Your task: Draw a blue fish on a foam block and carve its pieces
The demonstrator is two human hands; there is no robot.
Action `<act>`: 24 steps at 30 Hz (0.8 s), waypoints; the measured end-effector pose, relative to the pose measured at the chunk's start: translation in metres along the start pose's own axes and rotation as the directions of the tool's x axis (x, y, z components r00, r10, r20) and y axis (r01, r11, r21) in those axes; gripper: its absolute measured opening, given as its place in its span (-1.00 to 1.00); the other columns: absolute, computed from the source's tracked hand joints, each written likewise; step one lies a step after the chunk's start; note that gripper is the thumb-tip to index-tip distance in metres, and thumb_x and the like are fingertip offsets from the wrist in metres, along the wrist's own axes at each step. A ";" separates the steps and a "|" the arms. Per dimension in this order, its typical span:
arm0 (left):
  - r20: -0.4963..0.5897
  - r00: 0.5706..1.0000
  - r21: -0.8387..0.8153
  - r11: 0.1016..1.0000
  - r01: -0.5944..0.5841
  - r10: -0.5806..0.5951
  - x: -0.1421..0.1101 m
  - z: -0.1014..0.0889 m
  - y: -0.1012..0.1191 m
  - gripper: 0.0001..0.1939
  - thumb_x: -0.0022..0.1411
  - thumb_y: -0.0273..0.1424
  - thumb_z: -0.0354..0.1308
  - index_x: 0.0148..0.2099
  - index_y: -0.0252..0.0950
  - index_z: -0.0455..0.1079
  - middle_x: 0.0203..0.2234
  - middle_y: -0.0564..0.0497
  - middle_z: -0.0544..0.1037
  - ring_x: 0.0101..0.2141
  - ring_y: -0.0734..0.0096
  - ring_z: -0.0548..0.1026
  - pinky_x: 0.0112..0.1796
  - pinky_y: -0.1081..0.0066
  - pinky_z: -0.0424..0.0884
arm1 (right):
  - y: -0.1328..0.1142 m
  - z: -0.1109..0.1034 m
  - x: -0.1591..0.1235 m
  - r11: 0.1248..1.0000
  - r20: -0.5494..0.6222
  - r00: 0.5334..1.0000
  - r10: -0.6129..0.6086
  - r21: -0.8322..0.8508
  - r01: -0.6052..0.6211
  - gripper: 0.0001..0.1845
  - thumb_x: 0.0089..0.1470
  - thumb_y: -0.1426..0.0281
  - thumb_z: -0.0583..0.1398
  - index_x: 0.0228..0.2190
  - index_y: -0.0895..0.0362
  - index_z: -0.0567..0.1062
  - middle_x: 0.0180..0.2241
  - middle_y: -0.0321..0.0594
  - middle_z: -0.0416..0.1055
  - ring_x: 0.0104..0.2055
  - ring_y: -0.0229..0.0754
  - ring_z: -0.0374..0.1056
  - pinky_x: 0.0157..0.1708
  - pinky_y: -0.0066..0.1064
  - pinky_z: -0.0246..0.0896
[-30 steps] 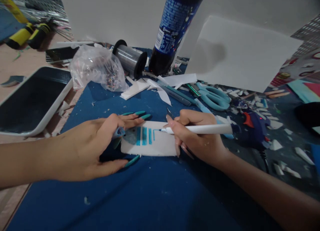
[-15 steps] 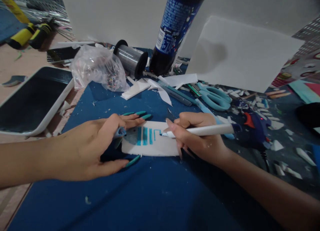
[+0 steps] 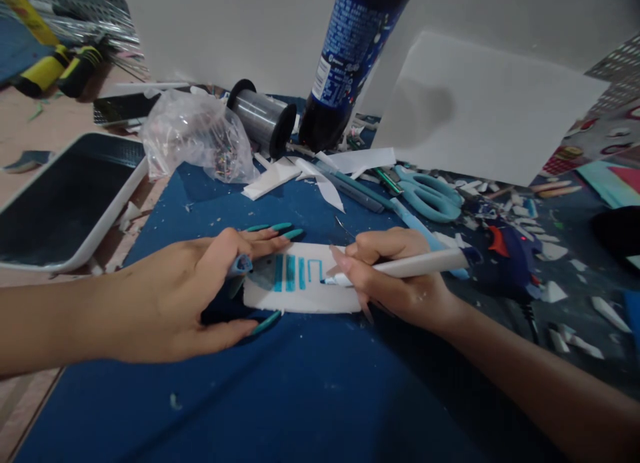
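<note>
A small white rectangular board [image 3: 300, 299] lies flat on a blue mat, with several filled teal bars and a teal outline drawn on it. My left hand [image 3: 185, 296] steadies its left end, thumb at the near edge and fingers at the far edge. Tucked in that hand's bent fingers is a short blue tube that looks like a marker cap [image 3: 241, 265]. My right hand [image 3: 400, 276] is closed around a white marker [image 3: 420, 263], whose blue tip touches the board beside the outline. The fingers of my right hand partly cover the board's right end.
Light-blue scissors [image 3: 433, 195], a craft knife [image 3: 350, 186] and paper strips lie behind the board. A dark bottle [image 3: 345, 63], a wire spool [image 3: 263, 118] and a plastic bag [image 3: 197, 136] stand farther back. A glue gun [image 3: 515, 256] is on the right, a tray [image 3: 95, 239] on the left.
The marker tip has moved slightly toward me, and the teal outline's right side is now longer, with a line along its bottom. My left hand has stayed in place.
</note>
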State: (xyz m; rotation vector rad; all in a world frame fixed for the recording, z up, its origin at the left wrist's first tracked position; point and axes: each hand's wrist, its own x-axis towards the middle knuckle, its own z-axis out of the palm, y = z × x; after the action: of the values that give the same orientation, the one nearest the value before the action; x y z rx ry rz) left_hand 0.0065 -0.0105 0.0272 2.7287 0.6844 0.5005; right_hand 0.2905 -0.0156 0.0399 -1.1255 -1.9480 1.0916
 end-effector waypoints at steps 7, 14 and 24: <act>-0.014 1.000 0.039 0.999 -0.007 0.008 0.003 -0.002 0.000 -0.62 0.66 -0.07 -0.24 0.11 -0.28 0.15 0.12 -0.47 0.63 0.16 0.03 0.64 0.02 0.29 0.69 | 0.001 0.001 -0.001 0.996 -0.018 1.000 0.003 0.090 -0.001 -0.52 0.22 0.40 0.27 -0.68 0.03 0.27 -0.71 -0.36 0.34 -0.69 -0.31 0.18 -0.66 -0.38 0.04; 0.004 1.000 -0.023 1.000 -0.005 0.005 -0.002 0.001 0.000 -0.60 0.64 -0.09 -0.16 0.19 -0.33 0.14 0.18 -0.47 0.58 0.23 -0.01 0.58 0.09 0.23 0.65 | 0.002 0.003 0.000 0.991 0.016 0.997 -0.070 0.112 0.068 -0.57 0.21 0.48 0.25 -0.65 0.04 0.30 -0.71 -0.41 0.36 -0.69 -0.32 0.30 -0.62 -0.44 0.16; 0.035 0.999 0.012 1.000 0.008 -0.008 -0.002 0.000 -0.002 -0.60 0.64 -0.08 -0.18 0.15 -0.34 0.12 0.19 -0.55 0.56 0.21 -0.02 0.59 0.06 0.23 0.67 | 0.000 0.004 0.001 0.990 0.024 0.990 -0.137 0.042 0.136 -0.50 0.23 0.57 0.18 -0.64 0.06 0.10 -0.72 -0.44 0.21 -0.70 -0.39 0.14 -0.64 -0.44 -0.01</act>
State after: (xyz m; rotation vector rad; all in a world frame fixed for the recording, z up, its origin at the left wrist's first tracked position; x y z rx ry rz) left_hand 0.0036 -0.0102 0.0263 2.7377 0.6915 0.4473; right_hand 0.2870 -0.0160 0.0388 -0.9451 -1.9832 1.0727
